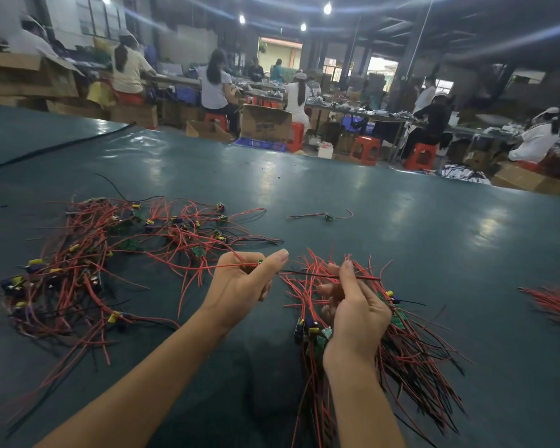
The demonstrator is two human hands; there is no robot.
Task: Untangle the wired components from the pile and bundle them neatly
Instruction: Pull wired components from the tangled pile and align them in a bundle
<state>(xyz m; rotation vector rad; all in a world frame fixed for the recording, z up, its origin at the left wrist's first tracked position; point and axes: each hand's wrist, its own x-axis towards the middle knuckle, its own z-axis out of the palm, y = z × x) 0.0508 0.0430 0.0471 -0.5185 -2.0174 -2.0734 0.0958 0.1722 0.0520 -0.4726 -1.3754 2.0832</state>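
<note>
A tangled pile (110,253) of red and black wires with small green boards and yellow parts lies at the left of the dark green table (401,237). My left hand (243,286) pinches one wired component (260,262) by its green board, its red wire trailing back toward the pile. My right hand (353,312) grips a gathered bundle (411,350) of the same parts and pinches the black wire that runs across from the left hand's component.
One loose wired component (328,216) lies alone farther back on the table. Another red wire bunch (556,305) sits at the right edge. Beyond the table's far edge, several people sit on red stools among cardboard boxes (265,122).
</note>
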